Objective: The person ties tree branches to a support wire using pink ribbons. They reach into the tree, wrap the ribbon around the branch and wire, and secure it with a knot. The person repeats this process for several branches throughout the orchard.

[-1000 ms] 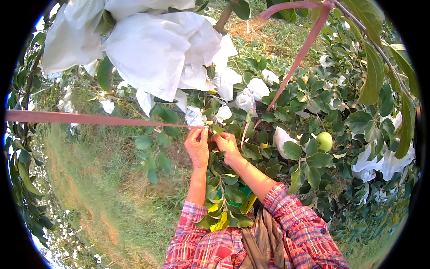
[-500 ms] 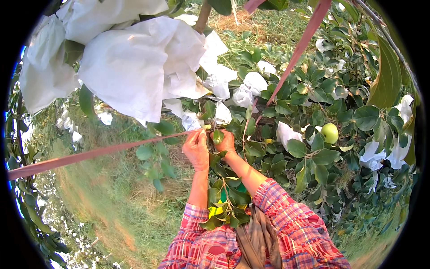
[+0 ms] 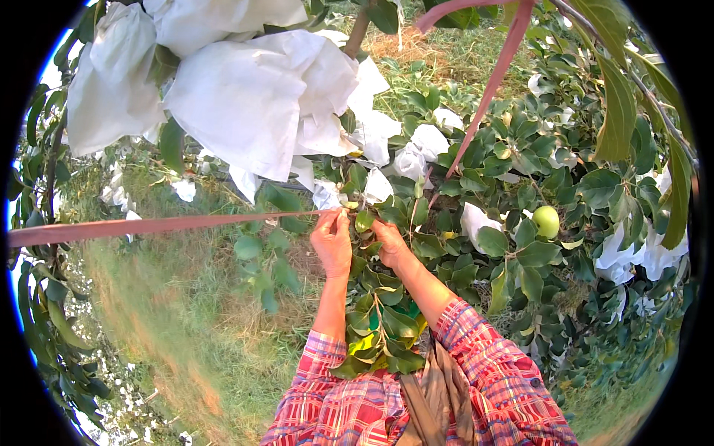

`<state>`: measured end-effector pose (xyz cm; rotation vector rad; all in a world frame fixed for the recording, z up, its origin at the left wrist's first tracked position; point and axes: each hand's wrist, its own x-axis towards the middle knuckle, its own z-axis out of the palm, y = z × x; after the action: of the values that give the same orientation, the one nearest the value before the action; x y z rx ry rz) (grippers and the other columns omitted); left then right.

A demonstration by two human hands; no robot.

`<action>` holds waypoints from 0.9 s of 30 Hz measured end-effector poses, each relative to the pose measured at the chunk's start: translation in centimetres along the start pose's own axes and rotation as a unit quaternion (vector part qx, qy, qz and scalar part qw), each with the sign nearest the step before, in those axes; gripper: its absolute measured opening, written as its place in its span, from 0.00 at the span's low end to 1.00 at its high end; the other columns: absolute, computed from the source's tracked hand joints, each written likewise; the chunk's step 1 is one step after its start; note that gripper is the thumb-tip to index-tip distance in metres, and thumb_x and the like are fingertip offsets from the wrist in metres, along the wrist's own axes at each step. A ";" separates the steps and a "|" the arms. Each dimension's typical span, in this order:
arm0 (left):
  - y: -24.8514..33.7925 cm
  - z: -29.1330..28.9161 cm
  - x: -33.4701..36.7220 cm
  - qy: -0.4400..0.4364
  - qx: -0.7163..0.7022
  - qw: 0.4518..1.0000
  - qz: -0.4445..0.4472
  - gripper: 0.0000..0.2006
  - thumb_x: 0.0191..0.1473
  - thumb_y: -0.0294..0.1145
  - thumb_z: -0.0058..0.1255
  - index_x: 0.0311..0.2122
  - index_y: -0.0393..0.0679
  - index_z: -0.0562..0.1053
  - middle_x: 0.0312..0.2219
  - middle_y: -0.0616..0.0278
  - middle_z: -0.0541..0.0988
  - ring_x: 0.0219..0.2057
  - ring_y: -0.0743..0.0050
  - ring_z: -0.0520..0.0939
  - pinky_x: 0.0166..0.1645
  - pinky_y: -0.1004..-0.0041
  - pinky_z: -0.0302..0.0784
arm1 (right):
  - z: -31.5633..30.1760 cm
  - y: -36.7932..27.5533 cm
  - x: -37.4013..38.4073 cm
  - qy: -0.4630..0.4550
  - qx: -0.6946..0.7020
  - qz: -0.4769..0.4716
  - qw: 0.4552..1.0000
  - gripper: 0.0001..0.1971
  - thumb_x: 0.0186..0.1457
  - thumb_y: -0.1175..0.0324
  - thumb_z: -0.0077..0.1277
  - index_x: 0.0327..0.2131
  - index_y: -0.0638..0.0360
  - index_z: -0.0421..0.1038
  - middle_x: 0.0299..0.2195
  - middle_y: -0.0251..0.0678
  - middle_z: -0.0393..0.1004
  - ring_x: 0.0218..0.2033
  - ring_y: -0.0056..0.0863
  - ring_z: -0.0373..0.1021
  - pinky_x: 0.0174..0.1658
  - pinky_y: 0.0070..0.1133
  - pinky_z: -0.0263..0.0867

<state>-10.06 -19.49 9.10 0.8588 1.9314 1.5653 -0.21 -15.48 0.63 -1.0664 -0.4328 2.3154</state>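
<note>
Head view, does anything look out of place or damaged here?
The round green apple to the right of the right hand is uncovered, odd among so many crumpled white papery bags. The flat pink ribbon at the left hand looks untorn.

Ribbon [image 3: 149, 227] is looking matt and smooth, cloth or plastic unclear. Bags [image 3: 238, 104] are showing matt, creased, paper-like faces. Apple [image 3: 546, 221] is appearing smooth. Shirt [image 3: 506, 372] is reading as matt cloth; scarf [image 3: 435, 394], thin, wrinkled cloth.
</note>
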 end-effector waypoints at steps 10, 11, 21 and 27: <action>0.9 0.2 -0.5 -0.007 -0.027 0.999 -0.014 0.05 0.51 0.20 0.49 0.34 0.32 0.75 0.28 0.65 0.77 0.27 0.82 0.74 0.32 0.79 0.71 | 1.6 -1.9 -1.8 0.024 -0.047 -0.050 0.997 0.12 0.51 0.62 0.52 0.35 0.59 0.73 0.26 0.28 0.72 0.23 0.17 0.62 0.26 0.18 0.58; 0.6 0.0 -0.5 -0.003 -0.016 1.000 -0.007 0.05 0.51 0.20 0.49 0.34 0.32 0.75 0.27 0.65 0.77 0.26 0.83 0.74 0.32 0.79 0.70 | 2.2 -2.3 -1.9 0.034 -0.025 -0.024 0.999 0.11 0.51 0.62 0.52 0.34 0.58 0.74 0.24 0.27 0.72 0.22 0.17 0.62 0.26 0.18 0.58; 0.7 0.3 -0.3 -0.010 0.014 1.000 -0.015 0.05 0.52 0.23 0.50 0.33 0.33 0.75 0.26 0.64 0.77 0.25 0.82 0.74 0.31 0.79 0.70 | 0.5 -2.6 -0.7 -0.077 0.040 0.058 0.995 0.08 0.49 0.63 0.55 0.28 0.56 0.72 0.18 0.23 0.65 0.19 0.16 0.58 0.25 0.19 0.56; 0.2 0.6 -0.3 0.008 0.051 0.997 0.057 0.05 0.52 0.21 0.49 0.31 0.34 0.76 0.23 0.68 0.75 0.23 0.85 0.71 0.28 0.81 0.66 | 1.4 -2.7 -1.4 -0.035 -0.185 -0.083 0.979 0.14 0.50 0.59 0.52 0.32 0.62 0.74 0.24 0.27 0.72 0.25 0.16 0.65 0.30 0.17 0.61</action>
<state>-9.38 -19.26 9.20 1.0192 2.0202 1.5525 0.39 -14.29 3.73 -1.0697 -0.9725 2.1772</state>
